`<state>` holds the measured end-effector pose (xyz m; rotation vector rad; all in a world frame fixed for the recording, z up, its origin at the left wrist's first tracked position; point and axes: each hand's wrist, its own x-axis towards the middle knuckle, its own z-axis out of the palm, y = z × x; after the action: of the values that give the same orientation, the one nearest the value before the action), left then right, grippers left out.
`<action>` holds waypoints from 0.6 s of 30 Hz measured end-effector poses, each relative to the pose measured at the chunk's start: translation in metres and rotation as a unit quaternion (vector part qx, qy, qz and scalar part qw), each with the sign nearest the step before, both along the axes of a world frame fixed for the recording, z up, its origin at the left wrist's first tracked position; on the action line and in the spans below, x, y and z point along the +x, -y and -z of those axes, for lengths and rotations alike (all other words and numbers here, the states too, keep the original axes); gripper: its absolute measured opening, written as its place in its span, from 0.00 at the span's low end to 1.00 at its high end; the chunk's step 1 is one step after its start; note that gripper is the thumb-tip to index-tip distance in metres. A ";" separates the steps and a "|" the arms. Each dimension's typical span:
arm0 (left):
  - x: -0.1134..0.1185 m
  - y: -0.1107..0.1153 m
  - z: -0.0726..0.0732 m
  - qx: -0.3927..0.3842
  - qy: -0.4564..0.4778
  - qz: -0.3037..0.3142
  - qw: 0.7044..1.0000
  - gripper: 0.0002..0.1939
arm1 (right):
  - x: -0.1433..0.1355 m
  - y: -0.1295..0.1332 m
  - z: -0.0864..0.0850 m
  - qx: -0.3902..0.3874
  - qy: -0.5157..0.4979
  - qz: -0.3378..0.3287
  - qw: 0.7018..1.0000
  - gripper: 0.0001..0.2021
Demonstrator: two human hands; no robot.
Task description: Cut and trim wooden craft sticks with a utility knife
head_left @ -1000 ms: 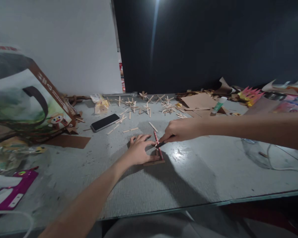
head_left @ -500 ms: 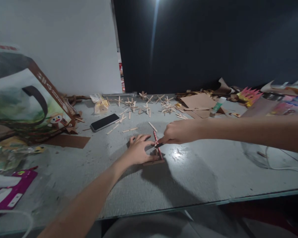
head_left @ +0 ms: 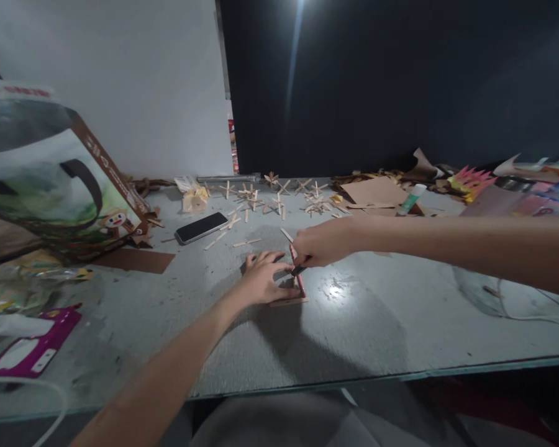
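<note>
My left hand rests on the table with its fingers curved. Its thumb and index finger press on a small brown piece, possibly cardboard or wood. Against that piece leans a thin red stick with pale stripes, its upper part beside my right hand. My right hand is closed round a slim dark tool, whose tip points down-left between the left thumb and index finger. Most of the tool is hidden in the fist, so its kind is unclear. A loose wooden craft stick lies just beyond.
Behind the hands lie several crossed craft sticks. A phone is left of them, near a large printed bag and a brown cardboard strip. Towards the right are a glue tube, cardboard sheets and a white cable.
My right hand has shifted slightly left and turned, bringing the dark tool closer against the red stick. The left hand stays nearly in place. The whole view has shifted a little.
</note>
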<state>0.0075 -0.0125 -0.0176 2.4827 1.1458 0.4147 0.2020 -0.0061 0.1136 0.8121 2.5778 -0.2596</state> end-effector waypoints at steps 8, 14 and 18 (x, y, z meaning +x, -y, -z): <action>-0.002 0.001 -0.003 0.007 0.006 -0.003 1.000 0.31 | 0.003 0.012 0.006 0.018 -0.023 0.055 0.998 0.14; -0.014 -0.011 -0.004 0.006 0.147 -0.057 0.988 0.35 | -0.001 0.016 0.005 0.035 -0.019 0.052 0.998 0.13; -0.021 -0.019 -0.003 0.027 0.174 -0.148 0.973 0.31 | 0.001 0.012 -0.001 0.021 -0.038 0.050 0.998 0.14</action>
<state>-0.0132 0.0063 -0.0149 2.1646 1.3661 0.9332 0.2031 -0.0178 0.1142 0.9660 2.6252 -0.2731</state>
